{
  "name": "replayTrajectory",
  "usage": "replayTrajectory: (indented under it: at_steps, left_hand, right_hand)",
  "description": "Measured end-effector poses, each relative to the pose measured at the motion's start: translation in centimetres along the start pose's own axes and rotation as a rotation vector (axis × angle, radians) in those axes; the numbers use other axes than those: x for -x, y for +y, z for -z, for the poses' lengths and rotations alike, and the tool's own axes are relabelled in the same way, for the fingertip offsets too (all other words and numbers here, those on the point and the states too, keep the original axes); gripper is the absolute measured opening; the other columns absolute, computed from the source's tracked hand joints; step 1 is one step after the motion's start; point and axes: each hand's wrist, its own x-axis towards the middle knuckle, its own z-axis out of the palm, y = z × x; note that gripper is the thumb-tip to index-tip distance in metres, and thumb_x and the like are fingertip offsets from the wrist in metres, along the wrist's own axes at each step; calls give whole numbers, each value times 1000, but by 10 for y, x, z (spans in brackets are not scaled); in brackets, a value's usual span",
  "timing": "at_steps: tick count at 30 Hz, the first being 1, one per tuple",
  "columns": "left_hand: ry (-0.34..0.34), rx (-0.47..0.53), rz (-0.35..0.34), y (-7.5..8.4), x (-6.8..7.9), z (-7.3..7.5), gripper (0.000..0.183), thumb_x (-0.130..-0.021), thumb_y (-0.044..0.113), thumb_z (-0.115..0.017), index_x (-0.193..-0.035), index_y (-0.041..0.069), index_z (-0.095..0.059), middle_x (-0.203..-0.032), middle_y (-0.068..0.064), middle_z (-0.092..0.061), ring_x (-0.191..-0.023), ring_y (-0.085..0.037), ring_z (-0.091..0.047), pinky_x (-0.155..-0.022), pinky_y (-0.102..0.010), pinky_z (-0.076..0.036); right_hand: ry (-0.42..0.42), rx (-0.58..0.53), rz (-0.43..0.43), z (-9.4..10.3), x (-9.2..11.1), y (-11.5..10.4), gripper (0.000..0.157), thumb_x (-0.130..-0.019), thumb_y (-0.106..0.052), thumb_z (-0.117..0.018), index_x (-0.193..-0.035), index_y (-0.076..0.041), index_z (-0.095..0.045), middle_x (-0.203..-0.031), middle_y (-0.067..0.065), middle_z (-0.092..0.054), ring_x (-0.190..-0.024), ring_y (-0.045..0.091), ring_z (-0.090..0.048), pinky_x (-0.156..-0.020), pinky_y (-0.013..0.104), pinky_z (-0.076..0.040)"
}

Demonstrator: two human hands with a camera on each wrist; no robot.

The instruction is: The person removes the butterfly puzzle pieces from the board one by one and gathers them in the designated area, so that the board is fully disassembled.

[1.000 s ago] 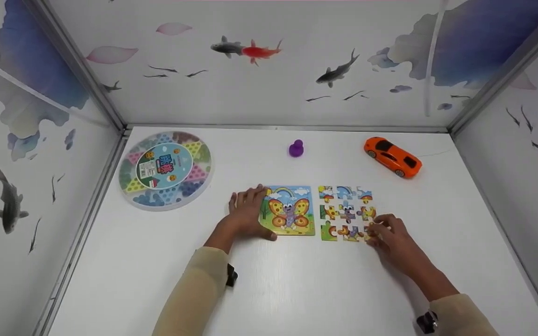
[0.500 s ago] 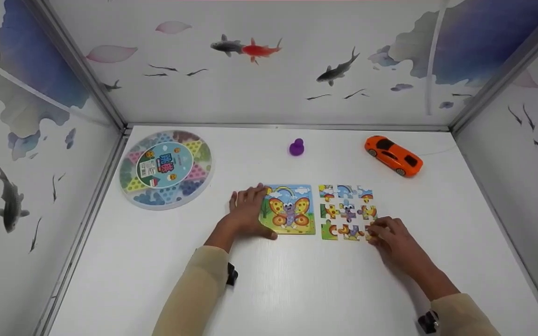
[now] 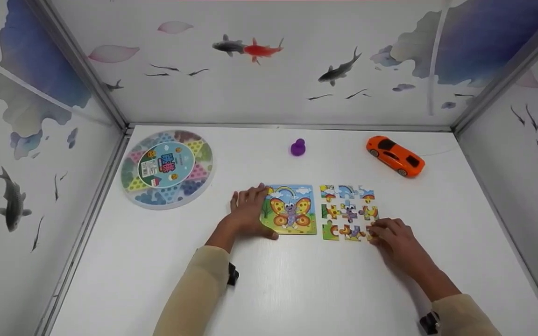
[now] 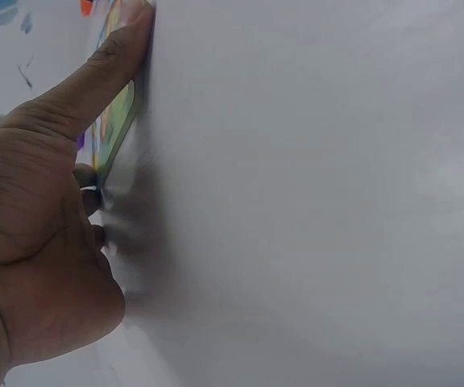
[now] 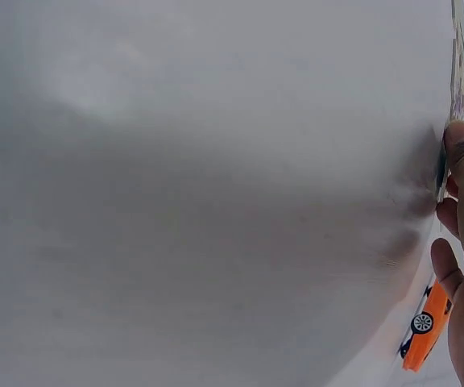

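Note:
My left hand [image 3: 246,217] spans the left side of a square butterfly picture puzzle board [image 3: 291,212], thumb along its lower edge and forefinger at its upper left corner. Seen from the left wrist, the thumb [image 4: 95,85] lies against the board's edge [image 4: 118,121]. Right of the board, loose jigsaw pieces [image 3: 349,212] lie in three spaced rows of three. At the lower right corner of this group, my right hand [image 3: 397,240] pinches a jigsaw piece [image 3: 370,233], mostly hidden by the fingers. The right wrist view shows thumb and fingertips at its thin edge.
A round Chinese checkers set [image 3: 166,169] lies at the back left of the white table [image 3: 278,289]. A small purple toy [image 3: 298,147] stands at the back middle, and an orange toy car [image 3: 395,156] at the back right. Printed walls enclose three sides.
My right hand has shifted very slightly toward the front, still at the lower right piece. The left hand and the board stay where they were.

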Motion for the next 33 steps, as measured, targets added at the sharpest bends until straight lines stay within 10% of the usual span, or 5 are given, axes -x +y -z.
replayTrajectory:
  at_steps: [16, 27, 33]
  left_hand:
    - [7, 4, 11, -1, -1, -1, 136, -75, 53, -101, -178, 19, -19, -186, -7, -12, -171, -40, -7, -137, -69, 3]
    - [-11, -13, 14, 1, -3, -5, 137, -75, 55, -100, -178, 20, -17, -186, -6, -12, -170, -39, -12, -137, -69, 2]
    - [-1, 24, 1, -2, 2, -5, 139, -74, 56, -100, -179, 20, -17, -186, -7, -14, -168, -39, -15, -137, -69, 1]
  right_hand:
    - [-27, 24, -30, -1, -4, -1, 31, -103, -23, -81, -133, -13, -79, -135, 8, -74, -129, 35, -59, -107, 69, -44]
    - [-51, -8, -125, -2, -10, -2, 24, -108, -26, -74, -125, -12, -82, -133, 10, -66, -128, 34, -51, -110, 66, -39]
    - [68, -45, -57, -3, -10, -5, 15, -100, -19, -83, -113, -12, -83, -125, 11, -66, -121, 32, -52, -101, 57, -38]
